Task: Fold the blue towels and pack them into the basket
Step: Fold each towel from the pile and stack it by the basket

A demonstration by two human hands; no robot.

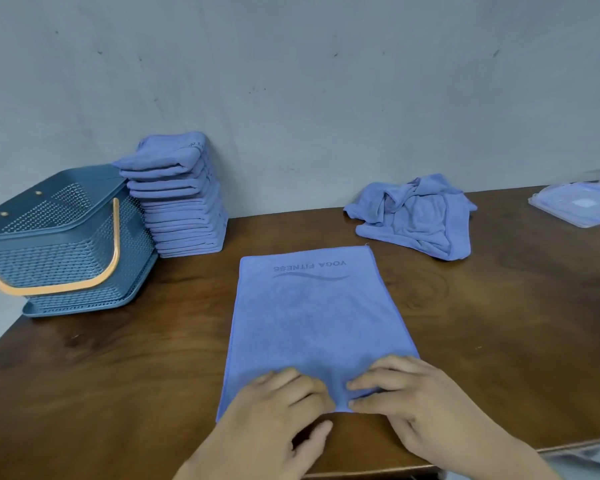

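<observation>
The left hand point(274, 410) and right hand point(413, 400) pinch the near edge of the flat blue towel point(312, 313).

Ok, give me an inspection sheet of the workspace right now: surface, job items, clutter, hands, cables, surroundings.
Surface: brown wooden table, dark stains.
Job's things: flat towel spread near the front edge; folded stack beside the basket at left; crumpled towels at back right.
Clutter: clear plastic packet at far right.
Hands: left hand and right hand both pinch the flat towel's near hem, fingers curled.
Cables: nothing seen.
Surroundings: scuffed grey wall behind.
</observation>
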